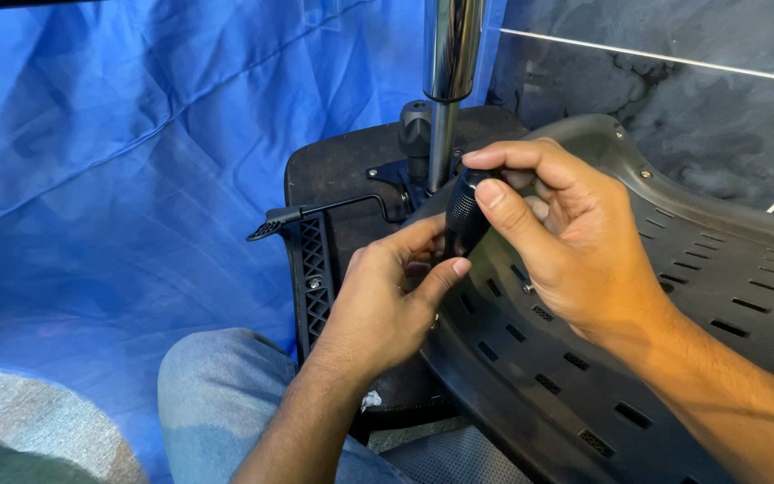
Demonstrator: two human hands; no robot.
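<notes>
An office chair lies upturned in front of me, its dark seat underside [338,170] facing up beside a grey slotted plastic shell [718,269]. My right hand [566,242] grips the black knurled handle of a screwdriver [464,215], held upright against the shell. My left hand [387,305] rests just below it, thumb and fingers steadying the lower end of the tool. The tool's tip is hidden behind my fingers.
A chrome gas-lift column [448,54] rises from the seat mechanism. A black adjustment lever [315,213] sticks out to the left. Blue tarpaulin [118,179] covers the ground and left side. Dark marbled floor tiles [674,99] lie at the upper right. My jeans-clad knee [217,394] is below.
</notes>
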